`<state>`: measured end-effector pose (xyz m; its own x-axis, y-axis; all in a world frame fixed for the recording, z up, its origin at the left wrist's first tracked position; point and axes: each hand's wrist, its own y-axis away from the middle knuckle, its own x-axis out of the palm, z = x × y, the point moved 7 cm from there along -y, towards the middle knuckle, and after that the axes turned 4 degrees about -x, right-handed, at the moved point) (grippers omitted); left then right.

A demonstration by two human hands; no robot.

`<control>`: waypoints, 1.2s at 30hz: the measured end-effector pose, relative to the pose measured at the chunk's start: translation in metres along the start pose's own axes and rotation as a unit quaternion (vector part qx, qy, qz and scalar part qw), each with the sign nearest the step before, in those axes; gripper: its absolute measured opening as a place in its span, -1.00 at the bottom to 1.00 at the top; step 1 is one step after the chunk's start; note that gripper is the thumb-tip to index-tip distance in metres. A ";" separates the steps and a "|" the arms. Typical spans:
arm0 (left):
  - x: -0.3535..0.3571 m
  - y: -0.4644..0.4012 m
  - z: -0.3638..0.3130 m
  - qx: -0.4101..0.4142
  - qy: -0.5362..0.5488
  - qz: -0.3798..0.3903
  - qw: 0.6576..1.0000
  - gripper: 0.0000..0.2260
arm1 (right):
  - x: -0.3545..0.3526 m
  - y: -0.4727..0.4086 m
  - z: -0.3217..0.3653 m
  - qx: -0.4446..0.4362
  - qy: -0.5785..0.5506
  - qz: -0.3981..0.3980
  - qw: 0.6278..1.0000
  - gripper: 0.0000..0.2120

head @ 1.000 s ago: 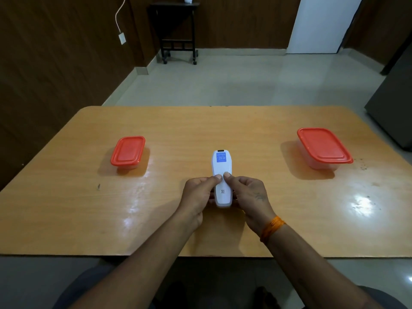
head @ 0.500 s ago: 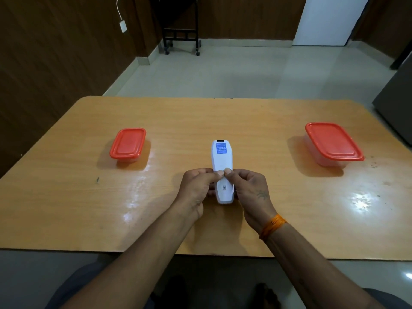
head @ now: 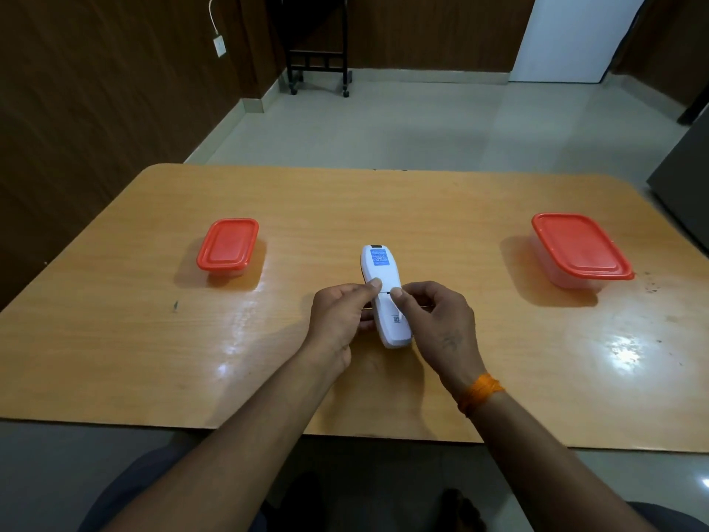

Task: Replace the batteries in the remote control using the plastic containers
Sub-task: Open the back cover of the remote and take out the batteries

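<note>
A white remote control (head: 383, 297) sits at the middle of the wooden table (head: 383, 209), nearer the person's edge than the far one, with its back turned up. Its long axis runs from the near edge toward the far edge, tilted slightly so the near end leans right; the far end, which carries a blue label (head: 378, 258) and a small dark window at its tip, points away from the person. Whether the near end rests on the tabletop or is lifted a little cannot be told.

The left hand (head: 339, 320) grips the remote from its left side, fingers curled under and around the body, thumb pressed flat on the white back just below the label. The right hand (head: 437, 320) grips it from the right side, fingers curled, thumb tip pressed on the back just beside the left thumb, at a fine seam that crosses the body. An orange thread band (head: 479, 391) circles the right wrist.

A small clear plastic container with a red lid (head: 228, 245) stands toward the left edge of the table, well apart from the remote. A larger clear container with a red lid (head: 579, 245) stands toward the right edge, also well apart. Both lids are on
</note>
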<state>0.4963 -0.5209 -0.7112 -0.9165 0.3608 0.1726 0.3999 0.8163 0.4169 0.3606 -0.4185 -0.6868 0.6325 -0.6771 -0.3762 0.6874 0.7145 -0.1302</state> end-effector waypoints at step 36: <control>-0.030 -0.026 -0.004 0.006 -0.176 -0.074 0.982 -0.72 | -0.028 -0.020 -0.023 -0.075 0.300 -0.048 0.950 -0.59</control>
<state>0.5134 -0.5550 -0.7233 -0.9054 0.3695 -0.2092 0.2644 0.8761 0.4030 0.3207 -0.4098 -0.6952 0.2222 -0.5505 -0.8047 0.6442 0.7024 -0.3026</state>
